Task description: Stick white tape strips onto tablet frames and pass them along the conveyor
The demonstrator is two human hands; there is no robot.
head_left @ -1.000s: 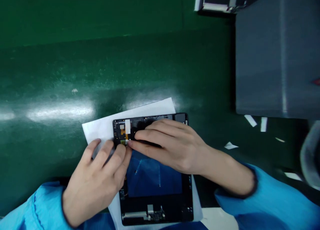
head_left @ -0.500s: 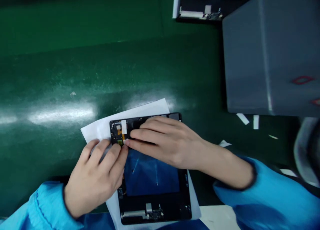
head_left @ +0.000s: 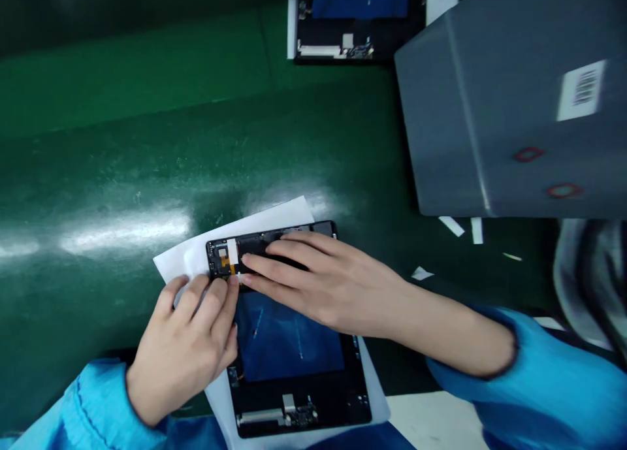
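An opened tablet (head_left: 343,398) lies flat, its black inside frame facing up around a blue panel (head_left: 294,345). White tape (head_left: 232,251) and an orange flex cable (head_left: 225,262) show in its upper left corner. My left hand (head_left: 189,345) comes over the left edge with bent fingers side by side, the index fingertip touching the frame just below the flex cable. Across the upper part stretches my right hand (head_left: 318,273), fingers extended and apart. Its lowest fingertip nearly meets my left index finger at a tiny white piece. The right thumb is hidden.
White paper (head_left: 289,209) lies under the tablet on the green tabletop (head_left: 122,176). A grey box (head_left: 494,123) with a barcode label stands at right. Beyond is another opened tablet (head_left: 318,32). Paper scraps (head_left: 451,226) lie below the box.
The head view has shifted, so the box and far tablet show further left and lower. Both hands stay at the tablet's upper left corner; the left index finger now covers more of the cable's lower end.
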